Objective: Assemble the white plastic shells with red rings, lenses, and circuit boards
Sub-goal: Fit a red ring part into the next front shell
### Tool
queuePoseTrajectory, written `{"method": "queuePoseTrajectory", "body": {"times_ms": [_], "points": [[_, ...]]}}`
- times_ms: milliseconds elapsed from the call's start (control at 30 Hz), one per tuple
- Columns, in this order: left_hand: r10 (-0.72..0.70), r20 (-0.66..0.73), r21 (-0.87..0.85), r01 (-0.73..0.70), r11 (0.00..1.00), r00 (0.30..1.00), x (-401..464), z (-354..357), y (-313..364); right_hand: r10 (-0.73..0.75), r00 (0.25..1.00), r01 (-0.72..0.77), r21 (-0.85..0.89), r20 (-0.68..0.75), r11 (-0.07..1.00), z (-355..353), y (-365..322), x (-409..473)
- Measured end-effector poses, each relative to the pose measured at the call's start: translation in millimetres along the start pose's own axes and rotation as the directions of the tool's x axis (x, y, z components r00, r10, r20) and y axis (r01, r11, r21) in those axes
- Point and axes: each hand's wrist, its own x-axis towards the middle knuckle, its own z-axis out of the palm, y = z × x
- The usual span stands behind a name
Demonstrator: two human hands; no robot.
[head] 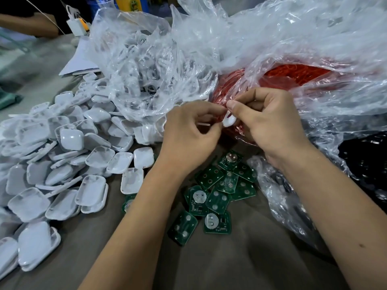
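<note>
My left hand [190, 130] and my right hand [270, 120] meet above the table, both with fingers curled around one small white plastic shell [228, 121]; most of the shell is hidden between the fingertips. Directly behind the hands lies a clear bag full of red rings [293, 75]. A heap of green circuit boards [217, 191] lies on the table under my wrists. To the left spreads a big pile of white shells [69, 164]. I cannot make out any lenses.
A second clear bag of white parts [142, 65] stands behind the shell pile. Crumpled plastic wrap [278, 195] lies at the right beside a dark object. Another person's arm [27, 24], a white charger and bottles sit at the far left.
</note>
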Motion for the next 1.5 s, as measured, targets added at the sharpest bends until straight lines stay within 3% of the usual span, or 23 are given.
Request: {"method": "queuePoseTrajectory", "body": {"times_ms": [100,267,467,800,900,1000,1233,1367,1500], "points": [[0.086,0.019,0.060,-0.087,0.994,0.996,-1.3,1.1,-1.2,0.068,0.998,-0.067,0.084,-0.005,0.994,-1.1,-3.0,0.8],[0.076,-0.093,0.031,-0.073,0.997,0.993,0.6,1.3,-2.7,0.055,0.998,-0.058,0.102,0.027,0.993,-0.5,-8.3,-2.5],[-0.098,-0.164,-0.125,0.078,0.989,0.982,6.3,-0.8,-6.5,-0.016,0.999,0.021,-0.111,0.044,0.994,4.1,-8.7,-5.6],[-0.347,-0.268,-0.277,0.273,0.921,0.899,9.4,-10.1,-13.3,0.036,0.921,0.096,-0.315,0.388,0.944,1.9,-9.0,-10.7],[-0.381,-0.274,-0.314,0.292,0.903,0.883,10.7,-11.9,-14.6,0.025,0.925,0.080,-0.259,0.379,0.963,3.5,-7.1,-10.8],[-0.393,-0.259,-0.317,0.307,0.897,0.882,10.4,-13.1,-13.8,0.033,0.928,-0.003,-0.079,0.372,0.997,7.2,-6.2,-11.6],[-0.338,-0.231,-0.206,0.294,0.933,0.912,10.2,-13.7,-11.9,0.079,0.941,-0.124,0.119,0.329,0.985,6.7,-9.5,-11.7],[-0.299,-0.254,-0.080,0.288,0.954,0.920,9.5,-14.5,-7.2,0.092,0.938,-0.153,0.162,0.335,0.975,4.7,-10.0,-12.3],[-0.329,-0.269,-0.091,0.316,0.944,0.905,9.4,-16.1,-2.3,0.058,0.921,-0.106,0.105,0.386,0.989,2.0,-12.8,-14.1]]}}
